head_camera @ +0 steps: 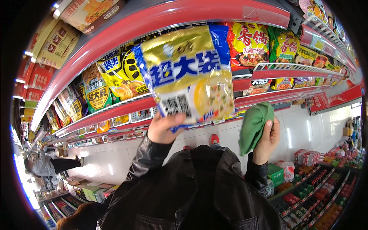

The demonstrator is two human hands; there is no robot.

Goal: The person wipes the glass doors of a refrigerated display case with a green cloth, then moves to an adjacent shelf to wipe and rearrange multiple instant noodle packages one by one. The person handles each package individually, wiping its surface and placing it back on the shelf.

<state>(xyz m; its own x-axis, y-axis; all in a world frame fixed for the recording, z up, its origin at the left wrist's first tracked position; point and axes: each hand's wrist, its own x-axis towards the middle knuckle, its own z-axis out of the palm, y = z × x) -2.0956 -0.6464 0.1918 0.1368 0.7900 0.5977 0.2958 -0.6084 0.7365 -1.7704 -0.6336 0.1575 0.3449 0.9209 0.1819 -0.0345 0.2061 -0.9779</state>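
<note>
A large gold and blue plastic packet, seemingly of instant noodles (187, 69), is held up by its lower left corner in my left hand (164, 128), thumb on the front. It hides part of the shelf behind it. A folded green cloth (254, 126) hangs from my right hand (267, 141), pinched between thumb and fingers. Behind the packet, a yellow and black noodle packet (122, 74) stands on the shelf at its left, and a red and yellow packet (248, 43) at its right.
Red-edged store shelves (115, 119) curve across the front. Cartons (89, 14) stand at upper left. Beyond the tiled floor (115, 161), another person (49, 166) is at far left. Low racks of goods (313, 195) lie at lower right, with a green box (275, 174) beside them.
</note>
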